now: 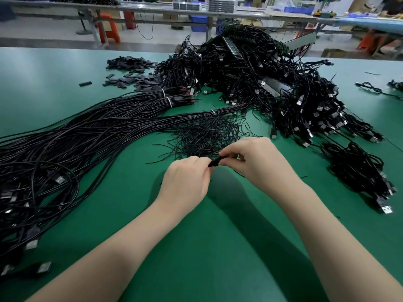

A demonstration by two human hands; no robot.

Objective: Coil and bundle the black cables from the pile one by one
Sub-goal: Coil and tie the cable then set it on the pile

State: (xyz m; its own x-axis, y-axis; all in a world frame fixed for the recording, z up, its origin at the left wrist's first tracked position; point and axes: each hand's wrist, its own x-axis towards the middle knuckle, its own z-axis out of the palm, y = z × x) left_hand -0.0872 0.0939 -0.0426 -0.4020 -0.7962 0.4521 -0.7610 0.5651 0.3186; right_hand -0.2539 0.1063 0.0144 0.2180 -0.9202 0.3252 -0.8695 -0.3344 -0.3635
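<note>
Over the green table, the left hand and right hand both pinch one short black piece, probably a wire tie, beside the thin-wire heap; the cable pile lies beyond.

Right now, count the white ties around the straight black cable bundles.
3: two white ties close together on the far bundle, one on the nearer bundle beside the thin wire heap. Others may be hidden.

Bright, even overhead light. The green table shows a soft pale sheen toward ten o'clock. Dark forearm shadows fall toward five o'clock. Wide-angle distortion bends the edges. The background benches at twelve o'clock are blurred; the centre is sharp.
</note>
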